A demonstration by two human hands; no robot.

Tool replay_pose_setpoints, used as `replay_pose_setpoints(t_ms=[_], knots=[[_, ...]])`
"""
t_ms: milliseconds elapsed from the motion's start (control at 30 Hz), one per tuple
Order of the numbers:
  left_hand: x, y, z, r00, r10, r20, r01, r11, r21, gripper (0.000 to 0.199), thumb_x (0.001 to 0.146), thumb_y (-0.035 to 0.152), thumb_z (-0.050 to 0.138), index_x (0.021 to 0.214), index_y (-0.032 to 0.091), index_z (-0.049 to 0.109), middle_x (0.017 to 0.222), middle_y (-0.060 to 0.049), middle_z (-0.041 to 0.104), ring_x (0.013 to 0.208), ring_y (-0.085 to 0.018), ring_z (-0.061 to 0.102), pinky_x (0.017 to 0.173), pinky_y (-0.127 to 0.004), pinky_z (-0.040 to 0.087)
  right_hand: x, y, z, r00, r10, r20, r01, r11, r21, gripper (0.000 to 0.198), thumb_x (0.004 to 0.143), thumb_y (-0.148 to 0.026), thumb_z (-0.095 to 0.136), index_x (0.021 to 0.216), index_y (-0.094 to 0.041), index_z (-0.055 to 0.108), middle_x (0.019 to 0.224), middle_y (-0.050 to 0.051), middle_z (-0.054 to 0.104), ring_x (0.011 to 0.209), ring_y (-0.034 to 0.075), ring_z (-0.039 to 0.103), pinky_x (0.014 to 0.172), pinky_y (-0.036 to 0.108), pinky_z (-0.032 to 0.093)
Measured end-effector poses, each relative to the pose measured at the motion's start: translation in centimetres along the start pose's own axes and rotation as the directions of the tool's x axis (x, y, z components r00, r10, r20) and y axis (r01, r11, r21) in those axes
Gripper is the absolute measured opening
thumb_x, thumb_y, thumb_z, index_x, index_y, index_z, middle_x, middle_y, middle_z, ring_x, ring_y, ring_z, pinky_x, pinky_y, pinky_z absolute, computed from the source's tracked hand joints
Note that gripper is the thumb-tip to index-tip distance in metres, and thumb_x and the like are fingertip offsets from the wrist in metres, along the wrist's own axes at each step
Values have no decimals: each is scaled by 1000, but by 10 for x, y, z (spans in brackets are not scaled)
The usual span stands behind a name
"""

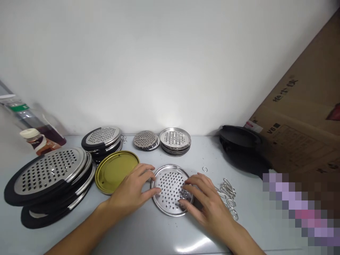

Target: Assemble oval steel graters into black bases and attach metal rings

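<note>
While both hands reach in from the near side, a perforated metal disc lies flat between them, the disc [170, 193] framed by the left hand [134, 186] at its left rim and the right hand [208, 200] over its right part. Both hands are unclenched, fingers loosely bent and thumbs apart; whether any fingertip presses on the metal, I cannot tell. Being round, the disc has no single long axis; its pierced face is turned up, and its rows of squarish holes run slantwise inside a smooth, shiny raised rim. Left of the disc, partly behind the left hand, is a gold-coloured round lid [114, 170] with a satiny surface. Behind the disc stand a stack of silver rimmed discs [175, 139] and, further left, some smaller, duller pierced plates [145, 139]. Right of the disc, past the right hand, thin wire rings [227, 188] lie in a loose, shiny heap on the smooth grey tabletop [143, 228].
</note>
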State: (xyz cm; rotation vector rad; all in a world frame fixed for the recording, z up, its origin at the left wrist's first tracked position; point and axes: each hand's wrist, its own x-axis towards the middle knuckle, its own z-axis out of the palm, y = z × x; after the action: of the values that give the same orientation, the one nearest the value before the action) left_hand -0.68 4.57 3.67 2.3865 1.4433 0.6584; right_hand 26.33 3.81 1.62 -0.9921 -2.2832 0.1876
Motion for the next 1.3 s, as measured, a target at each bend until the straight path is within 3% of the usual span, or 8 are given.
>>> replay_pose_setpoints(t_ms=[100, 233, 333, 567, 767, 933, 1100, 1300], knots=[[-1, 0, 4, 999, 40, 8, -41, 999, 36, 22, 83, 36, 69, 98, 21, 64, 124, -9, 56, 122, -27, 48, 100, -45, 46, -2, 3, -6, 999, -33, 43, 34, 999, -12, 23, 87, -29, 63, 108, -21, 65, 108, 10, 63, 107, 27, 56, 104, 55, 38], [-3, 1, 12, 996, 85, 35, -88, 991, 97, 30, 85, 36, 67, 111, 23, 65, 134, -10, 52, 128, -30, 43, 106, -51, 41, -4, 1, -7, 976, -55, 211, 72, 995, -74, 43, 88, -44, 60, 126, -23, 58, 133, 12, 55, 128, 32, 45, 110, 62, 28], [-4, 0, 15, 995, 88, 42, -93, 985, 143, 36, 87, 37, 64, 121, 23, 63, 135, -10, 53, 130, -31, 42, 111, -55, 34, -2, -4, -5, 945, -47, 324, 74, 995, -73, 51, 90, -49, 55, 134, -24, 52, 140, 11, 51, 135, 32, 39, 112, 65, 21], [-4, 2, 17, 995, 82, 58, -92, 975, 203, 39, 88, 36, 62, 124, 19, 60, 132, -12, 56, 126, -30, 49, 112, -56, 33, -4, -5, 0, 929, -22, 369, 46, 997, -56, 65, 90, -50, 54, 147, -24, 34, 148, 9, 42, 141, 29, 29, 115, 63, 16], [-4, 3, 18, 997, 70, 36, -75, 978, 193, 38, 87, 33, 63, 123, 21, 60, 130, -10, 57, 126, -32, 49, 109, -57, 37, -11, 2, 1, 969, 52, 241, -28, 994, -104, 80, 83, -51, 63, 148, -20, 29, 157, 12, 24, 145, 30, 20, 116, 58, 21], [-4, 3, 17, 996, 76, 52, -86, 974, 211, 37, 89, 33, 60, 124, 20, 60, 128, -11, 58, 123, -32, 50, 108, -58, 37, -12, 9, 0, 985, 155, 75, -141, 976, -165, 56, 83, -53, 62, 128, -20, 54, 150, 12, 37, 141, 33, 28, 111, 56, 33], [-5, 2, 15, 997, 68, 38, -74, 980, 184, 38, 89, 32, 60, 125, 21, 57, 131, -11, 56, 126, -31, 47, 108, -57, 38, -8, 5, 4, 986, 157, 49, -145, 972, -187, 59, 81, -52, 65, 126, -16, 55, 142, 17, 46, 133, 35, 38, 106, 56, 40], [-3, 15, 16, 982, 176, 75, -186, 969, 164, 43, 92, 33, 56, 134, 26, 50, 146, -8, 43, 138, -30, 34, 112, -57, 31, -7, 6, 5, 975, 220, -18, -220, 959, -178, 29, 90, -36, 57, 112, -18, 62, 126, 16, 56, 120, 32, 51, 98, 51, 47]])
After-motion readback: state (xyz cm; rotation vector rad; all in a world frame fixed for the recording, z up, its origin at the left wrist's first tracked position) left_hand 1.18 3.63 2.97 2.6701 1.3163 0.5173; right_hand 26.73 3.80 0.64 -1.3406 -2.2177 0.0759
